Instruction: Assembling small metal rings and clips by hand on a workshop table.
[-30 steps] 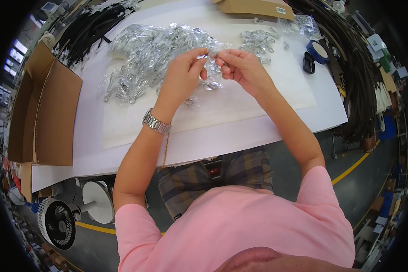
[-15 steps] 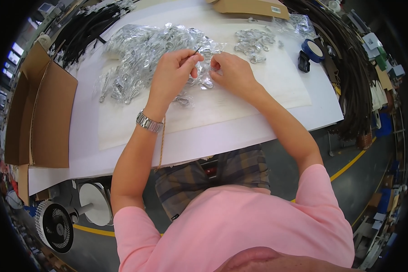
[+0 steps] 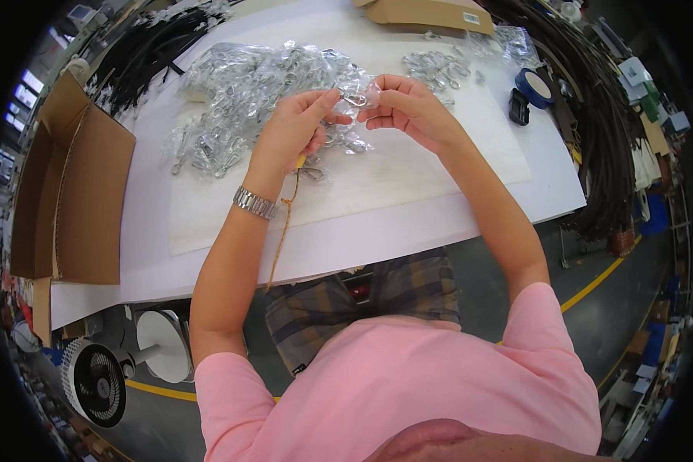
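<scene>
Both my hands meet over a pile of bagged metal snap hooks (image 3: 242,96). My right hand (image 3: 412,112) pinches a small clear plastic bag (image 3: 371,94). Between the hands shows a silver snap hook (image 3: 354,100), its near end at the fingertips of my left hand (image 3: 304,119). Below the left palm sticks out the yellow end of a small tool (image 3: 300,162); the rest is hidden in the curled fingers. From it a brown cord (image 3: 285,219) runs down to the table's front edge.
Loose snap hooks (image 3: 439,68) lie beyond my right hand. An open cardboard box (image 3: 92,192) stands at left; another carton (image 3: 427,14) lies at the back. At right are a blue tape roll (image 3: 533,87), a black object (image 3: 518,106) and dark strands (image 3: 593,154). A fan (image 3: 94,383) stands below left.
A snap hook in clear plastic has come up between my hands, gripped by the right one. The dark tip that showed at my left fingers is gone from sight; a yellow end now shows below.
</scene>
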`<state>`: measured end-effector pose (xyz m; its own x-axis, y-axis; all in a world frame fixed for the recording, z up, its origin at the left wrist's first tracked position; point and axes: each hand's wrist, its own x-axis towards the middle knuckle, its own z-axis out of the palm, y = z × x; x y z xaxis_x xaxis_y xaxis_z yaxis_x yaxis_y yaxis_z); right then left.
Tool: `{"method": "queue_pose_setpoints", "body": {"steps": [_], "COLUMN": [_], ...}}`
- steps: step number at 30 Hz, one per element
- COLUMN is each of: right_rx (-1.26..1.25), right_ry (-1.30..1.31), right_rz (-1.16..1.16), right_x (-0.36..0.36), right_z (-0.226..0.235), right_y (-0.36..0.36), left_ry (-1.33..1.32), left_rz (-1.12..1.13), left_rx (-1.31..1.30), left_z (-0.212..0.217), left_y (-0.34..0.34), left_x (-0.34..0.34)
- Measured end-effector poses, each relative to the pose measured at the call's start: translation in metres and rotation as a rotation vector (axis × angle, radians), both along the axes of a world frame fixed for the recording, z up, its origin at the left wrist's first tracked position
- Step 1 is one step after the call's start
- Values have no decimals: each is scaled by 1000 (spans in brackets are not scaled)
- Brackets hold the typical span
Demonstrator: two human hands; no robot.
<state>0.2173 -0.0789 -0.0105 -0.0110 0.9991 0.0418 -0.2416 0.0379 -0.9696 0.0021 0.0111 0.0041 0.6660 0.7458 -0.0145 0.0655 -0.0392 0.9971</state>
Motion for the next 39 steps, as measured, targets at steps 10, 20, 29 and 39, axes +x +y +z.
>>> {"method": "queue_pose_setpoints", "body": {"steps": [10, 20, 29, 39], "right_rx": [-216, -161, -207, -198], "right_ry": [-36, -258, -245, -316], "right_rz": [8, 160, 127, 132], "right_x": [-7, -9, -6, -15], "right_z": [19, 10, 9, 6], "right_y": [-9, -10, -11, -11], "left_ry": [13, 161, -59, 129], "left_rz": [4, 54, -7, -37], "left_rx": [157, 602, 125, 639], "left_z": [3, 1, 4, -2], "left_y": [-6, -8, -5, -9], "left_x": [1, 2, 1, 1]}}
